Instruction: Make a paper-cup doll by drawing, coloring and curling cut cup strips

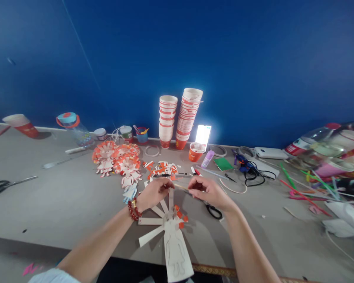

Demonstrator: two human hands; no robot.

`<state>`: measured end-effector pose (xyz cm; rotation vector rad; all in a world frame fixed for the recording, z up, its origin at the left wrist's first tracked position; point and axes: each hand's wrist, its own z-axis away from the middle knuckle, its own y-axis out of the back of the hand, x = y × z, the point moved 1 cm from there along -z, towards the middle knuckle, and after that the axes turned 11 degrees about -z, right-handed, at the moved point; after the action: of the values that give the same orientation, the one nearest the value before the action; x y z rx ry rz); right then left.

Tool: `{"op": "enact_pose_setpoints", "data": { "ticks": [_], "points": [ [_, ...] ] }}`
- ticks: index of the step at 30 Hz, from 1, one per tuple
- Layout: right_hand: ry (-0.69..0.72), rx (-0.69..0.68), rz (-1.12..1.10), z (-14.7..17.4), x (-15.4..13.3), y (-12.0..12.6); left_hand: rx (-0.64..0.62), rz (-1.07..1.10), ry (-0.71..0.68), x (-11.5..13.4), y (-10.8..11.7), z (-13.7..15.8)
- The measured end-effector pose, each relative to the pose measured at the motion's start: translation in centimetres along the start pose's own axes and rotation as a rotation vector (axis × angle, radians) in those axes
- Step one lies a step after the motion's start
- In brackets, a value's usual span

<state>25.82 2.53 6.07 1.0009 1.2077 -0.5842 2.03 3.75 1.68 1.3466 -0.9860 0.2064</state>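
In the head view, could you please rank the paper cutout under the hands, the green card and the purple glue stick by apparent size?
1. paper cutout, nearest the camera
2. green card
3. purple glue stick, close to the card's size

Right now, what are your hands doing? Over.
Left hand and right hand pinch a thin stick. Paper cutout below. Scissors near right wrist.

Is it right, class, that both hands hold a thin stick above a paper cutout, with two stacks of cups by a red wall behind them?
Not quite: the wall is blue, not red, as the head view shows. The rest stands: the left hand and right hand hold a thin stick above the cutout, with two stacks of cups by the wall.
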Motion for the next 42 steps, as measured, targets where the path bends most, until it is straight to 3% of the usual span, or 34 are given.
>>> {"op": "enact_pose_setpoints", "data": {
  "ticks": [2,6,18,25,37,42],
  "points": [
    [0.035,0.062,0.087,-0.7,0.2,-1.3,-0.006,0.036,-0.007,0.1,-0.4,0.0],
    [0.082,0.054,0.238,-1.5,1.0,-3.1,0.028,0.145,-0.047,0.3,-0.7,0.0],
    [0.077,0.003,0.294,-1.6,1.4,-3.2,0.014,0.081,-0.163,1.2,-0.1,0.4],
    [0.143,0.04,0.286,-1.6,1.6,-3.4,-0.041,0.235,-0.071,0.6,-0.4,0.1],
    [0.173,0.115,0.353,-1.6,1.8,-4.2,-0.049,0.134,0.008,0.2,-0.8,0.3],
    [0.124,0.107,0.292,-1.7,1.8,-4.1,-0.037,0.155,0.019,0.3,-0.6,0.3]
  ]
}}
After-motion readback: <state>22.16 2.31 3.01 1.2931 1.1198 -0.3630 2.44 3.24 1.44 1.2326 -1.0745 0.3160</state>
